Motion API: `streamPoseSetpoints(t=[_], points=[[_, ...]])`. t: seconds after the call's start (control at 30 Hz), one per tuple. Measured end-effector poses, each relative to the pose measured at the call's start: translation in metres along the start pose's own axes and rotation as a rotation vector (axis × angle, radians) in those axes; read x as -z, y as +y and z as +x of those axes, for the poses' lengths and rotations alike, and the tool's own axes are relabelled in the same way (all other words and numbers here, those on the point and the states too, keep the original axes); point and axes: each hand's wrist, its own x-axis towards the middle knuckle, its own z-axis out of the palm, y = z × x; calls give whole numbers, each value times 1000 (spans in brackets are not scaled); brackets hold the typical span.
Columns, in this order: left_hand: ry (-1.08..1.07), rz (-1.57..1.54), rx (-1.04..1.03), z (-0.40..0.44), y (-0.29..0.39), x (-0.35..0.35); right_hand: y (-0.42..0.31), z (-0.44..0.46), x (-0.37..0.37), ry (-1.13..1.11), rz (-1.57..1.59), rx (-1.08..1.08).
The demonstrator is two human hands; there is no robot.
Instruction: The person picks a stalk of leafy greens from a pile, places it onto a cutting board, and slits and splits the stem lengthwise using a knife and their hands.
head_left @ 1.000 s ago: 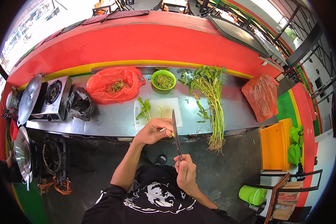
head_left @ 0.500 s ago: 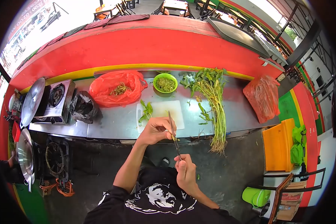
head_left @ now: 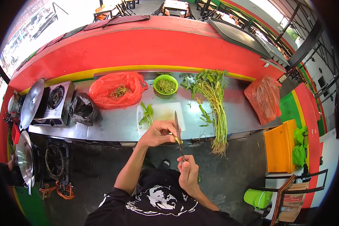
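Note:
My right hand (head_left: 188, 171) is closed around the handle of a knife (head_left: 177, 126), its blade pointing up and away from me. Pinched in my left hand (head_left: 161, 133) is a short piece of green vegetable stem (head_left: 177, 140), touching or very close to the blade. Behind my left hand lies a white cutting board (head_left: 169, 111) with a leafy green sprig (head_left: 147, 114) on its left side. A green bowl (head_left: 165, 86) of chopped greens stands past the board. To the right rests a long bunch of leafy greens (head_left: 220, 113), roots hanging over the counter edge.
On the steel counter (head_left: 113, 126) are an open red plastic bag (head_left: 101, 88) with plant scraps, a black bag (head_left: 83, 109), a gas stove (head_left: 56, 100) and, far right, another red bag (head_left: 265, 100). A red wall (head_left: 158, 45) runs behind. Another person's hand (head_left: 13, 162) shows far left.
The knife blade has shifted slightly right and tilted a little more upright beside the stem piece. Both hands stay in nearly the same place, and the counter items have not moved.

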Motion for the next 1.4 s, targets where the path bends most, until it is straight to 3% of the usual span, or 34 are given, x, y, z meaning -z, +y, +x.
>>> streamPoseSetpoints(t=[0.23,0.5,0.83,1.03,1.2,1.4], points=[[-91,87,79,-4,2,8,-7,3,-1,-26,-2,-13],[-36,145,-48,2,0,5,-2,8,-3,1,-17,54],[-9,108,-49,7,-2,3,13,0,-1,-18,-44,-2],[-107,128,-60,11,-2,1,17,-3,3,21,-16,23],[-64,-3,80,3,-13,1,21,-5,4,33,21,-17],[-95,65,51,1,-14,2,17,-6,6,37,-1,37]])
